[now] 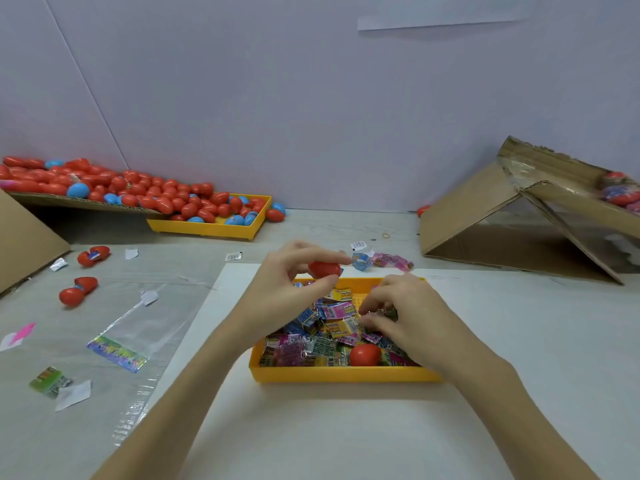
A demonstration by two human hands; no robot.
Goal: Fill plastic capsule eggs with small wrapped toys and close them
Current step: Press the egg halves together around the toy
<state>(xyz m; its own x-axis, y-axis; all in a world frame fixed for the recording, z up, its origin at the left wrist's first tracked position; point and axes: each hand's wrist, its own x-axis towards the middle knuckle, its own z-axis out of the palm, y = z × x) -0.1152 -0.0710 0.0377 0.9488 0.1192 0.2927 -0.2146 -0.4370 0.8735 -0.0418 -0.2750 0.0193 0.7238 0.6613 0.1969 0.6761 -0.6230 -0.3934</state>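
Left hand (294,282) pinches a red capsule egg (323,269) above the yellow tray (343,373); right hand (401,317) fingers curl around a wrapped toy (389,312).

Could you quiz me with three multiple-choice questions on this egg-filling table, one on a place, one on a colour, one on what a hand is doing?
1. Where do the wrapped toys lie?
A. in the near yellow tray
B. in the cardboard box
C. on the bare table

2. What colour is the egg in the left hand?
A. blue
B. red
C. green

3. What is the right hand doing?
A. resting flat
B. pointing at the wall
C. pinching a small toy

Answers:
1 A, they fill the near yellow tray.
2 B, the left hand holds a red egg.
3 C, the right hand has its fingers curled on a small toy.
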